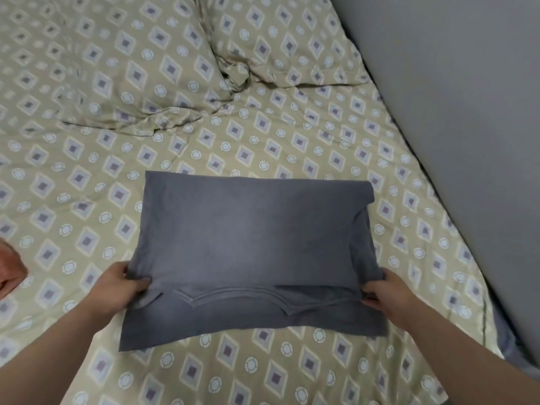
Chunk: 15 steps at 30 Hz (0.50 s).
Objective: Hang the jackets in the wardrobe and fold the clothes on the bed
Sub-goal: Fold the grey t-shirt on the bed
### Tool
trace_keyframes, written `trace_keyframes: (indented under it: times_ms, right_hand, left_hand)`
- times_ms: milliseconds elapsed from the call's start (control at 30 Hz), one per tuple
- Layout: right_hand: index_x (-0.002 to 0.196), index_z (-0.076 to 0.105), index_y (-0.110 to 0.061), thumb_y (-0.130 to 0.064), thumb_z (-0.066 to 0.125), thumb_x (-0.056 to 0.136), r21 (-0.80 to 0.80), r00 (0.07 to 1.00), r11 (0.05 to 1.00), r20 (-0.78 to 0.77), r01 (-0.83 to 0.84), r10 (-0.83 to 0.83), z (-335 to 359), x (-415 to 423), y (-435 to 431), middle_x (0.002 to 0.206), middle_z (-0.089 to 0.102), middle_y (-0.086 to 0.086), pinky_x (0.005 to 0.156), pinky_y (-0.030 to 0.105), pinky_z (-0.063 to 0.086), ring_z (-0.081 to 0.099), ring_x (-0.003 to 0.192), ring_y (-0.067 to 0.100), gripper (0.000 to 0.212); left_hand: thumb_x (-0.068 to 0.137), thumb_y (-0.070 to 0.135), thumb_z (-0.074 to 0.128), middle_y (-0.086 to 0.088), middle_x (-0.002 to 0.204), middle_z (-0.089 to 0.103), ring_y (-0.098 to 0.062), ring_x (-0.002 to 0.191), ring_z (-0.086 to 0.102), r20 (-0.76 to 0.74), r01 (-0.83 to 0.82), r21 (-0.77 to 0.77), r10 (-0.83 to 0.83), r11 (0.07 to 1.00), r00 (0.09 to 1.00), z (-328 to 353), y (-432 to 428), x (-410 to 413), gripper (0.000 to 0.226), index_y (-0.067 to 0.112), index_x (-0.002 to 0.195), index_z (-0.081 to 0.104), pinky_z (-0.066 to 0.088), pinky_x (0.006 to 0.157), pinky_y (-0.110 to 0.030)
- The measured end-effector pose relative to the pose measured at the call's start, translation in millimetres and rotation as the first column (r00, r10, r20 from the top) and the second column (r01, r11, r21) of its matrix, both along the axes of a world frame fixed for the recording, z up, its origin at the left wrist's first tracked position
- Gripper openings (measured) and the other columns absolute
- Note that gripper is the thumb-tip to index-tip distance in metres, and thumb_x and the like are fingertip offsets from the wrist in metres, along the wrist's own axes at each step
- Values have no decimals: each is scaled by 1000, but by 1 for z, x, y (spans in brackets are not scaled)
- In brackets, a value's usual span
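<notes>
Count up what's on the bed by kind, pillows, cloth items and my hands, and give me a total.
Pillows: 2, left pillow and right pillow
Cloth items: 2, grey garment and orange cloth, mostly cut off at the frame's left edge
Hands: 2, left hand and right hand, both pinching the grey garment
Total: 6
</notes>
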State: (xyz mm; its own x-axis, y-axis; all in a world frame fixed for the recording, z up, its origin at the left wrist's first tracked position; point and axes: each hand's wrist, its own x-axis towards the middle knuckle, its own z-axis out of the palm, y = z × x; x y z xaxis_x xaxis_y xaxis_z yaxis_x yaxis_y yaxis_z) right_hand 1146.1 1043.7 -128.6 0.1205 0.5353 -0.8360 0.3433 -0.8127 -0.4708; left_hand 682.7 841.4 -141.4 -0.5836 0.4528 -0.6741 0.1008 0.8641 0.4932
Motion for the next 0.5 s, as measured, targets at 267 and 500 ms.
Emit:
trace_keyframes:
  times_ms: [267,500]
  right_hand:
    - [107,69,-9,-31,72,88,39,997,997,-15,-69,70,1,-20,73,105,75,9,74,36,54,70,95,29,29]
    - [112,67,-12,-33,67,93,38,980,999,-198,1,7,0,-63,139,110,74,5,75,35,52,68,103,23,28]
  left_hand:
    - [86,25,75,-10,86,64,-25,79,59,171,-183,130,159,974,972,0,55,-41,19,8,92,68,44,72,-35]
    - [94,22,64,-1,96,75,-17,93,68,421,-343,202,235,917,876,0,134,-56,14,12,103,67,47,92,-33]
